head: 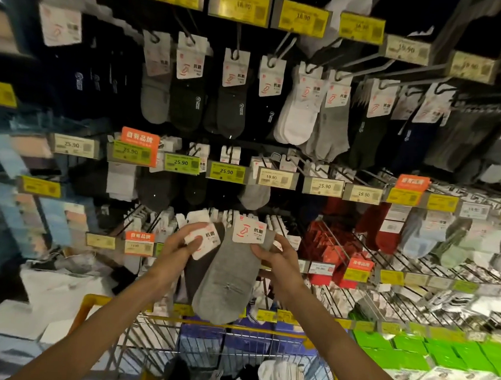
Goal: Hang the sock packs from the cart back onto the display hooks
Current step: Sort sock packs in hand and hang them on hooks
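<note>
We're holding two packs just above the cart (92,300). Our left hand (179,244) pinches the dark grey pack (194,274) by its card, and our right hand (272,255) grips the light grey pack (226,287) touching it. Neither is on the display hooks (283,46) above the cart yet. Down in the cart more socks (280,374) wait, though the blur hides how many, so we reckon plenty remains.

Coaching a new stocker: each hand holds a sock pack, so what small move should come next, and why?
Probably raise the right hand with its light grey sock pack toward the hanging light grey socks in the top row: they look alike, and neither held pack is on a hook yet.
</note>
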Demonstrator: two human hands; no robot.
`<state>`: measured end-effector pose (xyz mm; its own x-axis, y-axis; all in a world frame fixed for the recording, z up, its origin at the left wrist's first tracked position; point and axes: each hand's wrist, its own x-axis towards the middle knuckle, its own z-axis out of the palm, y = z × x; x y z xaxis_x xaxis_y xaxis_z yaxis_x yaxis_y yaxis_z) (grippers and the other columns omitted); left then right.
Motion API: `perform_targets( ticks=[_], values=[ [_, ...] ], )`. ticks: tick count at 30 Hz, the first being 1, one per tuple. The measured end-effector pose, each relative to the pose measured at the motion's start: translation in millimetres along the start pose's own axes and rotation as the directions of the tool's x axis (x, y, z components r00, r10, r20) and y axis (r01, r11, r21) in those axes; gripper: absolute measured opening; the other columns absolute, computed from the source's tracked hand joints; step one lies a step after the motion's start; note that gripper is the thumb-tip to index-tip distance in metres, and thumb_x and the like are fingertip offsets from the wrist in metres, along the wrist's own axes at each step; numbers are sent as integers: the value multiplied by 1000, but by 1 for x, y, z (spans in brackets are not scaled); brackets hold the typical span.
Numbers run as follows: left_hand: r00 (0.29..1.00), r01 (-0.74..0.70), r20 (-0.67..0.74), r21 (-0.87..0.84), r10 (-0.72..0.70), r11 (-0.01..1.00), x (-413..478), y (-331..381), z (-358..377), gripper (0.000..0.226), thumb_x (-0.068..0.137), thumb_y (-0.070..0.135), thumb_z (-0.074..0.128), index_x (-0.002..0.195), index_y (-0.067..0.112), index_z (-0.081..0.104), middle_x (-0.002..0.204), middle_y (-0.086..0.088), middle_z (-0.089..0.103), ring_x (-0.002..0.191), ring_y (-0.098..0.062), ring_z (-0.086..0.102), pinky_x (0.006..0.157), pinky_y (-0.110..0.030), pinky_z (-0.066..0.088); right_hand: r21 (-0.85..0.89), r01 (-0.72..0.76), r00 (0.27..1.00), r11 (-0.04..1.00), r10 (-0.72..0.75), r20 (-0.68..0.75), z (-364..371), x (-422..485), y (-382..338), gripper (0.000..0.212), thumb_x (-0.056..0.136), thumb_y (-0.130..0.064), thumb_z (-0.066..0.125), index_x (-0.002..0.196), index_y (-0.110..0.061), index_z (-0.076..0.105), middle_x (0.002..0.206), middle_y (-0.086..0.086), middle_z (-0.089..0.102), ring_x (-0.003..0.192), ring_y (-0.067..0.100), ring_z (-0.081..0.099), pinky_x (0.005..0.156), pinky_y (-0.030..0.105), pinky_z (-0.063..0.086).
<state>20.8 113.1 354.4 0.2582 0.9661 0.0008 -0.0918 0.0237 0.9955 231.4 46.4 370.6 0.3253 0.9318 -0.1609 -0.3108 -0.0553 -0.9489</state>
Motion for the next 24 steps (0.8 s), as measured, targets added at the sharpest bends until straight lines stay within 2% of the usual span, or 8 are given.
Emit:
perform_targets(
  ticks=[2, 4, 7, 10, 17, 21, 24],
  values=[
    [999, -6, -31, 9, 6, 1000, 5, 5, -9, 27, 100, 8, 56, 110, 25, 74, 123, -4, 68, 105, -19, 64, 72, -28, 56, 40, -16, 1000, 999, 15, 17, -1, 1, -4, 47, 80, -5, 76, 123, -14, 56, 114, 8, 72, 106, 31, 67, 74, 43, 57],
    [999, -2, -52, 27, 3, 1000, 10, 8, -17, 27, 100, 9, 56, 99, 25, 78, 120, -4, 70, 102, -19, 64, 66, -23, 52, 49, -24, 999, 999, 21, 44, -1, 1, -8, 42, 80, -7, 77, 119, -14, 61, 108, 5, 75, 97, 27, 70, 65, 36, 57],
    [998, 0, -60, 41, 2, 999, 14, 8, -23, 29, 100, 11, 57, 93, 27, 80, 118, -1, 71, 106, -20, 64, 71, -25, 51, 34, -15, 997, 999, 12, 82, -4, 2, -10, 35, 80, -10, 77, 114, -13, 67, 106, 4, 75, 91, 22, 72, 64, 31, 56],
    [999, 5, -49, 33, -4, 999, 16, 7, -28, 28, 100, 13, 58, 96, 30, 80, 119, -2, 70, 108, -22, 64, 73, -28, 53, 21, -17, 994, 1000, 14, 105, -9, 4, -9, 31, 82, -12, 75, 112, -13, 70, 108, 5, 75, 92, 22, 72, 67, 31, 56],
    [999, 39, -21, 83, -38, 996, 22, 1, -28, 37, 102, 8, 53, 91, 28, 82, 122, -1, 68, 111, -22, 61, 81, -30, 50, 17, -79, 995, 997, 78, 62, -15, 14, -2, 30, 88, -13, 70, 117, -12, 65, 110, 9, 73, 96, 26, 71, 65, 31, 56],
    [997, 71, 24, 122, -74, 990, 25, -6, -26, 41, 103, 5, 49, 92, 27, 82, 126, -3, 67, 118, -24, 59, 98, -38, 48, 44, -93, 994, 995, 90, 63, -14, 19, 7, 32, 91, -10, 66, 123, -12, 61, 114, 9, 71, 98, 25, 70, 64, 31, 56],
    [994, 90, 43, 118, -96, 989, 26, -7, -23, 43, 102, 5, 49, 92, 30, 82, 124, -1, 67, 116, -22, 59, 95, -35, 49, 69, -100, 994, 993, 97, 48, -15, 21, 12, 30, 92, -11, 65, 122, -15, 63, 112, 6, 73, 98, 23, 70, 64, 30, 57]
  ],
)
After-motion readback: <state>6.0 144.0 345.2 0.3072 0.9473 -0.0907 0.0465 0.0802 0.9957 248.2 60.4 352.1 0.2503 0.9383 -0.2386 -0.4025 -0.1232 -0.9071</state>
